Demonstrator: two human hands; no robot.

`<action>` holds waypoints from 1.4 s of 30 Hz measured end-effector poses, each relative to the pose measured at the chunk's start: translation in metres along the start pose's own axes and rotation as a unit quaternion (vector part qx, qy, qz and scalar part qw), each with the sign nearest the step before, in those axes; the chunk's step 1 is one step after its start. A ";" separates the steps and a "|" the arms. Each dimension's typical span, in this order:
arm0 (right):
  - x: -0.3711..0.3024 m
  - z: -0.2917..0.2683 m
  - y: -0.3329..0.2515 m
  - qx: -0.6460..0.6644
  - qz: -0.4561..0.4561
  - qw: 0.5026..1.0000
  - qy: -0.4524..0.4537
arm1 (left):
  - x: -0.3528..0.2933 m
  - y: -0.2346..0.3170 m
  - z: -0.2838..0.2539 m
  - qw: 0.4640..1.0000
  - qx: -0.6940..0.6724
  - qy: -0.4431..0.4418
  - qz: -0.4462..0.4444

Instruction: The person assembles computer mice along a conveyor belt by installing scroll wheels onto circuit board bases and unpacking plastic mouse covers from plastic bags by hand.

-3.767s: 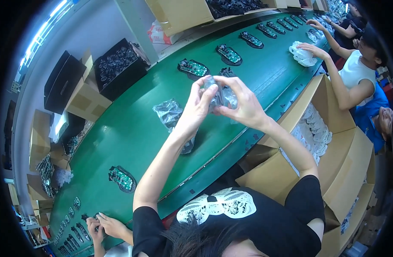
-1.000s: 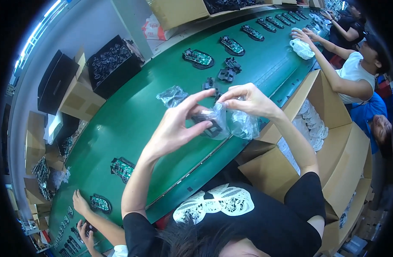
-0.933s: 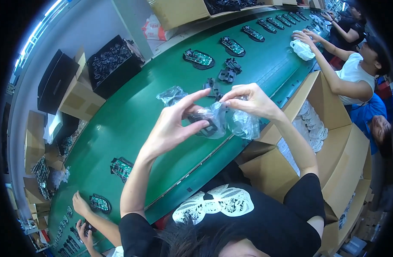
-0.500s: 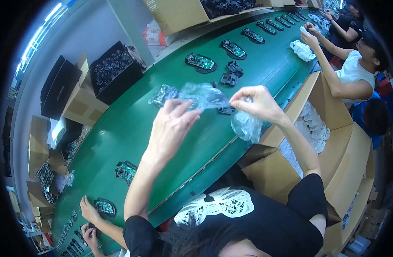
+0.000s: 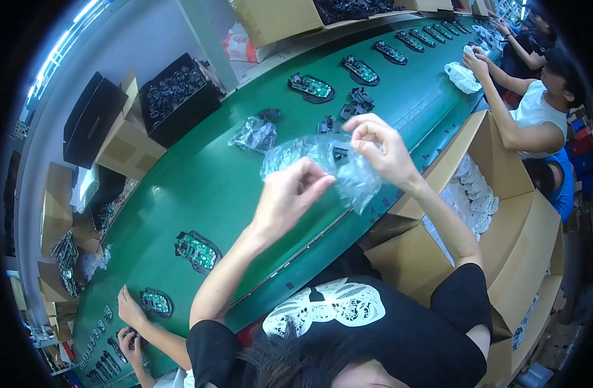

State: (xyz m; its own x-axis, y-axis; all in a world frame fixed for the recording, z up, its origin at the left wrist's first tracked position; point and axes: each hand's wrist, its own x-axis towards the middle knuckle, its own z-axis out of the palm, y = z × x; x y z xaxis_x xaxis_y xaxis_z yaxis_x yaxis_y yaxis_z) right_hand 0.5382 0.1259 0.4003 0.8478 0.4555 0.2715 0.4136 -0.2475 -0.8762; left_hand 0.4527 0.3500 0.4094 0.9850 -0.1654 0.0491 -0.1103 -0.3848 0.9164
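Over the green belt point(image 5: 148, 226), the left hand point(image 5: 285, 197) has its grip, thumb against finger, seemingly pinched on a clear plastic bag point(image 5: 293, 155); I cannot tell whether the right hand point(image 5: 388, 150) is clenched on its upper edge. Parted hands suit limp film. Beyond it lie a crumpled bag point(image 5: 254, 134) at ten o'clock, circuit-board units point(image 5: 312, 87) at twelve, spaced against touching, and black parts point(image 5: 359, 103) at one.

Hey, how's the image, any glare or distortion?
Head view: the long green work surface bows toward the fisheye rim; head view, upper left: the white strip light looks overexposed; head view, centre: clear crumpled plastic film by the left hand shows pale highlights.
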 end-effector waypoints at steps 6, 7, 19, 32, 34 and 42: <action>-0.002 0.042 -0.013 0.199 0.053 0.978 -0.006 | 0.003 -0.004 0.031 0.994 -0.104 -0.028 0.010; -0.005 0.044 -0.007 0.199 0.052 0.979 -0.009 | 0.003 -0.007 0.033 0.990 -0.135 -0.039 0.000; 0.015 0.011 0.005 0.181 0.112 0.973 0.086 | 0.036 -0.044 -0.046 0.968 0.166 0.158 0.102; -0.005 0.004 -0.009 0.053 0.140 0.988 -0.047 | 0.074 -0.138 -0.077 0.942 0.251 0.198 0.107; -0.008 0.004 -0.006 0.040 0.137 0.989 -0.023 | 0.083 -0.088 -0.058 0.980 -0.101 0.153 -0.077; 0.023 0.047 0.007 -0.134 -0.131 0.982 0.019 | 0.052 -0.033 -0.025 0.980 -0.173 0.016 -0.100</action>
State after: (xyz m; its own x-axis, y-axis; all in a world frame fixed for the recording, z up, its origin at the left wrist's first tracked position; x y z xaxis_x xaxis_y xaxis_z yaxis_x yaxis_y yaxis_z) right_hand 0.5448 0.1743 0.3817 0.7108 0.5026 0.4922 0.6870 -0.3455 -0.6393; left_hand 0.5109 0.3766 0.3911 0.9867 -0.0871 -0.1374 0.1312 -0.0739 0.9886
